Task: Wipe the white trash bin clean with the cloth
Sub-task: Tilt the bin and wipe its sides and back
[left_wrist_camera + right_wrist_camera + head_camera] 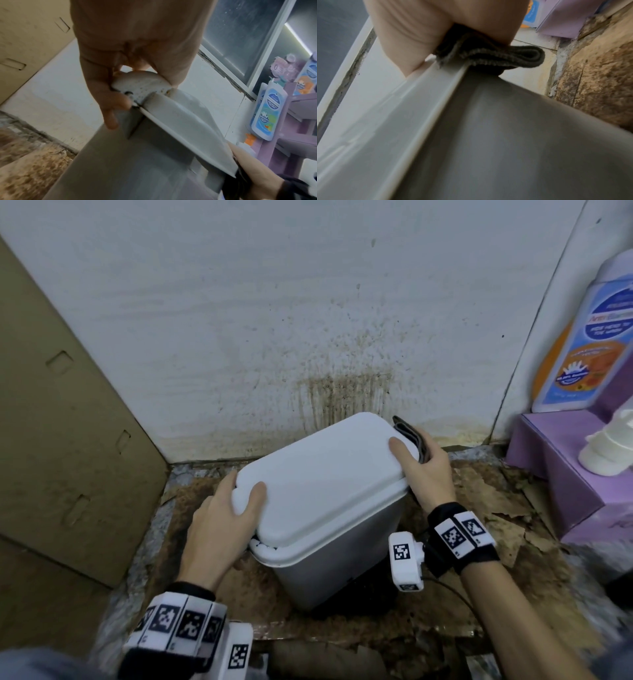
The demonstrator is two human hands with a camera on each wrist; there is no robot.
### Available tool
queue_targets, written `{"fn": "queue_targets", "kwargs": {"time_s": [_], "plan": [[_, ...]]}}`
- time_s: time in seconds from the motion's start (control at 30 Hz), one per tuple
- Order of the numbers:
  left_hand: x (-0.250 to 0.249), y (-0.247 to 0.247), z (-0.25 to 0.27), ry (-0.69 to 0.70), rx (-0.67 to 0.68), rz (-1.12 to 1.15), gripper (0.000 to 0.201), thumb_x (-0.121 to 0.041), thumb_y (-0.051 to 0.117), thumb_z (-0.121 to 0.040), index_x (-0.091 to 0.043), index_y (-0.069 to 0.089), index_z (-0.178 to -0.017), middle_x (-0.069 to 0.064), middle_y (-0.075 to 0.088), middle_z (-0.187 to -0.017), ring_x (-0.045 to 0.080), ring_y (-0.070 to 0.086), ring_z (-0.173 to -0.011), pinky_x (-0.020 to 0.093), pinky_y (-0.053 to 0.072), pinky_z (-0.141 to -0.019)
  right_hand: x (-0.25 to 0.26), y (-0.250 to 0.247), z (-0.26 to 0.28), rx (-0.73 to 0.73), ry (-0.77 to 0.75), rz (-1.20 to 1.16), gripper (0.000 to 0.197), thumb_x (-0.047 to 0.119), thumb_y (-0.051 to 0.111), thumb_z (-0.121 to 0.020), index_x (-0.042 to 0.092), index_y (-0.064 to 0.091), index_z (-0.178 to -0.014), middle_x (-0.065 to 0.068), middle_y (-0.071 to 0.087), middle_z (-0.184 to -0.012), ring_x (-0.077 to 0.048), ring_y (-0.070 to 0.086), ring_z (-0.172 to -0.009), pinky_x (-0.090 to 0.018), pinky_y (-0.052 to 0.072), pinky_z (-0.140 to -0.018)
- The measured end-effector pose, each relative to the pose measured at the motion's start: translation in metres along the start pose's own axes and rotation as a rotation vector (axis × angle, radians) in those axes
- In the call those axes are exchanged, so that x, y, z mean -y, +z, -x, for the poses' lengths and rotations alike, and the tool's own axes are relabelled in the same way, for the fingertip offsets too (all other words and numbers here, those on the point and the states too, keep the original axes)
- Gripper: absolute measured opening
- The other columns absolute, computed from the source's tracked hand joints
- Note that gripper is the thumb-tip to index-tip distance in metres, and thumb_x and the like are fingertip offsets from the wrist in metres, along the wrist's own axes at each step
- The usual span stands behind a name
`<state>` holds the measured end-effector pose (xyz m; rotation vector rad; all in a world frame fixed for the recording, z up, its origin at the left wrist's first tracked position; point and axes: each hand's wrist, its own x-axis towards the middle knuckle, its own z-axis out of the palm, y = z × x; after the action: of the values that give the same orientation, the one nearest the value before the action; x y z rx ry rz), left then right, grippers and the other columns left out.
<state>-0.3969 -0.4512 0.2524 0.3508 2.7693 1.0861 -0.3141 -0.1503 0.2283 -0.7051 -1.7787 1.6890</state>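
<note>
The white trash bin (335,559) stands in the corner on the floor, its closed lid (325,474) facing me. My left hand (239,498) grips the lid's near-left corner, thumb on top and fingers curled under the rim (142,86). My right hand (423,460) holds a folded dark grey cloth (409,436) against the lid's far-right corner, thumb resting on top. In the right wrist view the cloth (496,56) is bunched between my fingers and the rim of the bin (505,135). The bin's back side is hidden.
A stained white wall (308,320) rises right behind the bin. Flat cardboard (68,422) leans at the left. A purple box (555,474) with a lotion bottle (589,344) and a white pump top (609,446) stands at the right. Torn brown cardboard (496,508) covers the floor.
</note>
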Motion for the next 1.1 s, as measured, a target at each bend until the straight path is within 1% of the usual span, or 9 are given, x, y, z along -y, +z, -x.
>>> {"fn": "queue_targets", "kwargs": {"time_s": [0.1,0.17,0.33,0.47,0.7,0.8,0.9,0.97,1.1], "plan": [[-0.003,-0.001,-0.013,0.038,-0.013,-0.042,0.076,-0.085,0.031,-0.085,-0.044,0.039,-0.149,0.0,0.06,-0.141,0.028,0.057,-0.125,0.052,0.05,-0.1,-0.006,0.0,0.013,-0.146,0.02,0.017,0.051,0.049,0.073,-0.08,0.037,0.066,-0.129,0.018,0.067,-0.129,-0.009,0.059,-0.123,-0.042,0.048,-0.108],[-0.004,-0.005,-0.024,0.084,-0.019,-0.062,0.071,-0.085,0.027,-0.087,-0.047,0.041,-0.146,-0.002,0.061,-0.14,0.027,0.059,-0.122,0.051,0.051,-0.098,-0.004,0.003,0.025,-0.242,0.02,0.019,0.053,0.046,0.073,-0.082,0.031,0.065,-0.132,0.012,0.066,-0.131,-0.013,0.059,-0.125,-0.039,0.046,-0.109],[-0.008,-0.008,-0.047,0.185,0.074,-0.12,0.054,-0.065,0.034,-0.102,-0.042,0.042,-0.15,-0.003,0.056,-0.148,0.025,0.054,-0.131,0.044,0.046,-0.102,-0.013,0.005,0.053,-0.422,0.011,0.032,0.057,0.053,0.07,-0.079,0.034,0.063,-0.132,0.003,0.063,-0.132,-0.021,0.053,-0.13,-0.042,0.045,-0.108],[-0.007,-0.005,-0.058,0.228,0.09,-0.083,0.056,-0.071,0.033,-0.098,-0.047,0.045,-0.147,-0.008,0.06,-0.143,0.021,0.056,-0.128,0.045,0.048,-0.099,-0.017,0.009,0.062,-0.49,0.0,0.026,0.067,0.062,0.063,-0.072,0.032,0.063,-0.132,0.003,0.062,-0.13,-0.02,0.053,-0.129,-0.043,0.045,-0.109],[-0.003,0.0,-0.062,0.217,0.067,-0.024,0.054,-0.062,0.034,-0.104,-0.039,0.041,-0.152,-0.009,0.047,-0.155,0.017,0.043,-0.141,0.04,0.037,-0.104,-0.018,0.015,0.066,-0.452,-0.024,0.042,0.048,0.038,0.066,-0.093,0.026,0.058,-0.139,-0.004,0.057,-0.137,-0.023,0.047,-0.133,-0.033,0.037,-0.105],[-0.001,0.003,-0.062,0.12,0.024,-0.03,0.066,-0.07,0.027,-0.099,-0.037,0.036,-0.155,-0.002,0.041,-0.16,0.023,0.038,-0.146,0.05,0.035,-0.114,-0.019,0.012,0.063,-0.413,-0.013,0.029,0.048,0.042,0.063,-0.093,0.03,0.057,-0.138,-0.001,0.056,-0.137,-0.02,0.048,-0.133,-0.035,0.039,-0.106],[0.001,0.008,-0.059,0.013,-0.026,-0.051,0.075,-0.075,0.02,-0.091,-0.034,0.04,-0.15,0.008,0.046,-0.154,0.033,0.045,-0.138,0.057,0.039,-0.109,-0.02,0.007,0.057,-0.341,0.046,-0.065,0.039,0.043,0.057,-0.098,0.037,0.057,-0.137,0.003,0.056,-0.137,-0.016,0.051,-0.129,-0.039,0.043,-0.107],[-0.001,0.012,-0.053,-0.017,-0.051,-0.045,0.072,-0.073,0.021,-0.091,-0.03,0.04,-0.146,0.015,0.05,-0.147,0.038,0.049,-0.131,0.06,0.041,-0.105,-0.019,0.001,0.051,-0.285,0.071,-0.107,0.038,0.041,0.055,-0.1,0.036,0.058,-0.138,0.005,0.058,-0.137,-0.015,0.054,-0.127,-0.04,0.045,-0.107],[-0.005,0.021,-0.037,-0.047,-0.068,0.009,0.085,-0.076,0.03,-0.091,-0.021,0.027,-0.155,0.016,0.033,-0.159,0.038,0.037,-0.142,0.059,0.035,-0.112,-0.014,-0.013,0.039,-0.143,0.117,-0.176,0.039,0.033,0.058,-0.1,0.033,0.058,-0.139,0.01,0.063,-0.135,-0.008,0.06,-0.122,-0.034,0.052,-0.1]]}}
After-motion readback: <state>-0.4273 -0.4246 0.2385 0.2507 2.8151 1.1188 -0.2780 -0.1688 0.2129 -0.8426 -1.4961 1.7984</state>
